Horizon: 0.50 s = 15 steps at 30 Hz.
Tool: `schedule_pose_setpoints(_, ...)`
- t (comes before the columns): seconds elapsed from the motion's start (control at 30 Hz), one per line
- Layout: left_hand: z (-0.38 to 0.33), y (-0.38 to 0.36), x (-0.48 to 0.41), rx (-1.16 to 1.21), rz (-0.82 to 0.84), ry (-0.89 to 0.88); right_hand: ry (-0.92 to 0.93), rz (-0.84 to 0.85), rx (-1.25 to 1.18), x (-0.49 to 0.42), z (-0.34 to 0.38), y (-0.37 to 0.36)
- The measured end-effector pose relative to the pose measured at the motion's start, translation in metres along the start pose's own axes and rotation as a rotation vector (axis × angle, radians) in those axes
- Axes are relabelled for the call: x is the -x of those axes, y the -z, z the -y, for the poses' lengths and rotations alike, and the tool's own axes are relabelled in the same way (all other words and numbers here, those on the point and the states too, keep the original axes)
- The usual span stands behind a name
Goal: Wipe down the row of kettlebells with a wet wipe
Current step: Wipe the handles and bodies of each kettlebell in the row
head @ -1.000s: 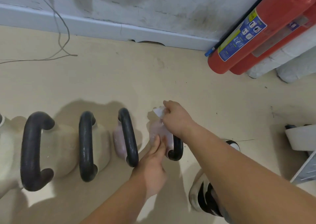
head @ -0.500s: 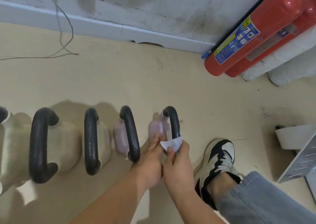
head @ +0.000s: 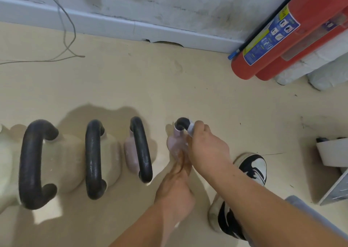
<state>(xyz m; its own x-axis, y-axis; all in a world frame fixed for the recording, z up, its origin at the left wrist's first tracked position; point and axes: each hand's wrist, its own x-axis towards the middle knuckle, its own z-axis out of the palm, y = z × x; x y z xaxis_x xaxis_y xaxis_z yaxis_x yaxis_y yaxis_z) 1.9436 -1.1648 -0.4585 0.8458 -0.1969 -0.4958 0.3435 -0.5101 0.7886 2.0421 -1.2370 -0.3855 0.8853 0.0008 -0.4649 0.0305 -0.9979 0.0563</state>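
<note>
Left hand [head: 176, 192]: nearest, fingers straight, grip open, pressed against rightmost kettlebell [head: 174, 146] on the floor [head: 207, 96].
Right hand [head: 206, 145]: reaching further, grip curled round wet wipe [head: 190, 129].
Wet wipe: wrapped over handle [head: 181, 122], far end.

- The right hand [head: 206, 145]: fingers curled, pinching a wipe [head: 190, 129] round the far end of a kettlebell [head: 174, 143] handle.
- Right forearm: bare, entering from the lower right.
- The left hand [head: 176, 188]: fingers stretched forward, touching the kettlebell body; fingertips blurred, just beside the right hand.
- Left forearm: bare, entering from bottom centre.
</note>
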Motion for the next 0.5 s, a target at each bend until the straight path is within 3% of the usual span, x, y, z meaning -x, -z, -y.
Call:
schedule_pose_setpoints(0.13,0.003,0.004,0.002,0.068,0.022,0.024,0.118,0.045,0.134,-0.027,0.031,0.013)
schedule_pose_setpoints(0.33,0.003,0.016,0.001,0.051,0.09,-0.002,0.246,0.275,0.523,-0.062,0.061,0.02)
schedule_pose_setpoints(0.5,0.003,0.013,0.005,0.077,0.066,-0.028,0.277,0.176,0.283,-0.036,0.042,0.022)
